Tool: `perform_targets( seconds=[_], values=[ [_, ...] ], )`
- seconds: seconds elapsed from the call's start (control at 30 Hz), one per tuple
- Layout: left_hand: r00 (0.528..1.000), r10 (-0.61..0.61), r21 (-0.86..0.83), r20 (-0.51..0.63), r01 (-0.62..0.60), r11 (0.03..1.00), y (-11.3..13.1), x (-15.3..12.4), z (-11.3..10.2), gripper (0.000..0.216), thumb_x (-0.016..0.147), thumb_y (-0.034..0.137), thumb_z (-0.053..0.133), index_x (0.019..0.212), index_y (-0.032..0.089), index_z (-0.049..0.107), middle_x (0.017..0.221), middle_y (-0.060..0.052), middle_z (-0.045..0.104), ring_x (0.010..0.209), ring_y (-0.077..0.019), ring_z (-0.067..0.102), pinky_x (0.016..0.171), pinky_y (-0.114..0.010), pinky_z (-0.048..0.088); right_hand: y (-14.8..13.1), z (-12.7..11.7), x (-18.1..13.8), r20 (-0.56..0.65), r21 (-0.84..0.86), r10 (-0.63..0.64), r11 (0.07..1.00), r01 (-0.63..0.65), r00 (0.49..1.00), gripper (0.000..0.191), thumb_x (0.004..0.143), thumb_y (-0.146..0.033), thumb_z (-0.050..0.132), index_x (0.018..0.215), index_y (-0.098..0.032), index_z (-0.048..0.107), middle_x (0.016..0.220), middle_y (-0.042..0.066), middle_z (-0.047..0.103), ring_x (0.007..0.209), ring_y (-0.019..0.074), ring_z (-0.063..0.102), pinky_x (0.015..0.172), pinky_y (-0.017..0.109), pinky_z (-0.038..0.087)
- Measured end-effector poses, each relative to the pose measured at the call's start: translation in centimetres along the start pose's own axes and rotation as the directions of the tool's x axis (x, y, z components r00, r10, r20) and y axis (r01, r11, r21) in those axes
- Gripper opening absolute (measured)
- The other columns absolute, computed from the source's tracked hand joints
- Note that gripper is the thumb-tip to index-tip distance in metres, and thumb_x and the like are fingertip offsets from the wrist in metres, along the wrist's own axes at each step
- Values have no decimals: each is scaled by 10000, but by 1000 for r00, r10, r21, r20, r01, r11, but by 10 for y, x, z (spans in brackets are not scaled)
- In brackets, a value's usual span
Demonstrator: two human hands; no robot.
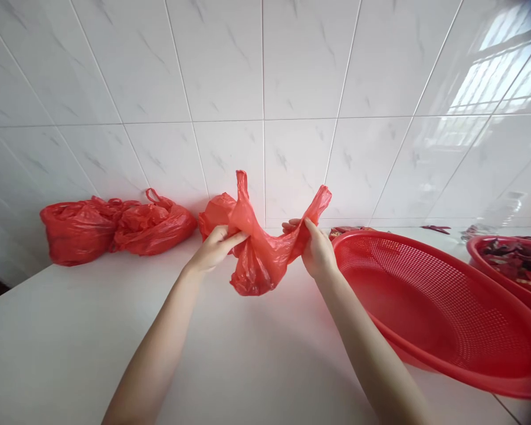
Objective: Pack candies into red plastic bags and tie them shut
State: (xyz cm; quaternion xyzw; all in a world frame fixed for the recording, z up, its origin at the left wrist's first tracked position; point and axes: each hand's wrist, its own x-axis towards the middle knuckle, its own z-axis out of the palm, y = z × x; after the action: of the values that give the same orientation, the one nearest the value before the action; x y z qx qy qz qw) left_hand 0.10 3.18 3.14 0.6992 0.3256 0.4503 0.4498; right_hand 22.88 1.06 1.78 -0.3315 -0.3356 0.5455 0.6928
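A red plastic bag (261, 260) hangs between my two hands above the white table, its two handles pointing up and apart. My left hand (216, 247) pinches the bag below its left handle. On the other side, my right hand (316, 248) grips it below the right handle, thumb in front and some fingers behind. The lower part of the bag is bunched and rounded; what is inside, if anything, cannot be made out. Just behind my left hand stands another red bag (216, 211), partly hidden by the held one.
Two filled red bags (79, 230) (157, 227) rest against the tiled wall at the left. A large red perforated basket (416, 295) stands at the right. Beyond it, a second red basket (473, 245) holds dark red packets. Red scissors (436, 229) lie near the wall.
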Motion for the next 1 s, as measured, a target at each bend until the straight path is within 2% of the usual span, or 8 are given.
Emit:
perform_targets(
  seconds=[0.2,0.33,0.47,0.6,0.73,0.83,0.9,1.0],
  values=[
    [985,-91,-234,-144,55,971,10,-2,4,312,773,446,737,892,159,705,876,-63,728,776,-208,669,704,-297,498,13,-2,5,13,-101,43,994,-42,999,269,794,-470,639,807,-221,739,951,44,742,944,240,655,769,317,484],
    [963,-146,-113,-227,123,986,0,3,-2,337,765,453,733,926,158,712,949,-75,741,905,-242,676,798,-328,501,21,-2,6,14,-93,51,994,-49,999,275,784,-472,650,771,-211,736,951,49,737,906,239,652,779,324,493],
    [951,-254,54,-177,267,962,-12,7,-7,331,779,453,695,950,170,699,1021,-78,733,1003,-273,657,855,-380,496,28,-1,6,11,-58,94,994,-94,995,252,799,-426,647,760,-192,732,927,75,731,921,253,656,808,350,509],
    [980,-201,139,8,198,970,-11,7,-8,401,750,341,733,1121,205,661,1183,-84,688,1133,-275,612,971,-419,462,33,-3,7,10,-42,115,993,-114,993,238,822,-395,632,771,-182,727,934,92,724,932,260,663,841,379,513],
    [994,-111,134,-14,112,985,-8,6,-6,609,698,345,792,1263,225,600,1283,-102,637,1204,-284,571,1013,-434,440,35,-5,9,51,-85,83,993,-78,995,282,839,-427,605,750,-189,727,959,100,722,948,260,655,854,382,504],
    [998,-40,137,-55,47,989,-7,6,-2,496,736,399,766,1176,206,644,1174,-90,684,1099,-271,624,934,-400,483,33,-3,7,82,-89,81,993,-74,993,312,842,-461,598,720,-197,710,962,106,726,959,267,655,861,396,504],
    [995,-4,173,-97,21,985,-4,4,-1,330,780,438,724,980,178,690,973,-62,714,921,-236,660,806,-342,507,29,-1,5,85,-78,106,992,-99,991,322,842,-479,597,704,-201,681,939,105,729,939,269,662,846,411,511],
    [986,24,111,-164,-5,994,3,2,1,317,823,466,676,756,157,658,755,-25,661,734,-178,623,672,-280,473,18,2,0,110,-79,169,984,-161,979,359,843,-533,580,692,-211,625,953,101,727,900,259,667,800,416,525]
  ],
)
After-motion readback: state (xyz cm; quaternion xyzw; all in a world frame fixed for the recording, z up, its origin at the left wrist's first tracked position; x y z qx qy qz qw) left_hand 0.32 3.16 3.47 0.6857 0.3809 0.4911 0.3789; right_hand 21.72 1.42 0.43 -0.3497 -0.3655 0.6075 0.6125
